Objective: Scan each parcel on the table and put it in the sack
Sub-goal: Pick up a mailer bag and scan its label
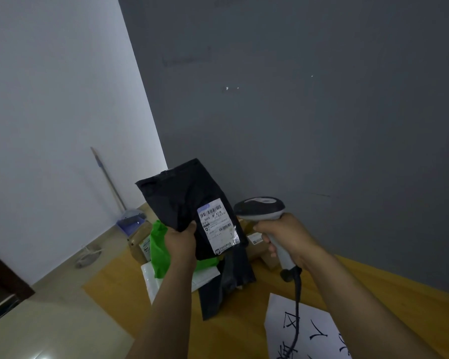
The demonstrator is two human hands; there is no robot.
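Table (244, 332): yellow wood beneath my hands; grey wall (296, 125) beyond.
Parcel (179, 193): black poly mailer, white label (218, 225), raised in my left hand (180, 242), pinched.
Scanner (259, 207): gripped in my right hand (290, 237), beside it.

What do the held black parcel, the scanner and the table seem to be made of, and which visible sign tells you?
Black parcel: likely thin plastic film, dull sheen; it creases and sags. Scanner: hard moulded plastic, smooth, grey and white shell. Table: wood or wood-look laminate, yellowish, faint grain; cannot tell which.
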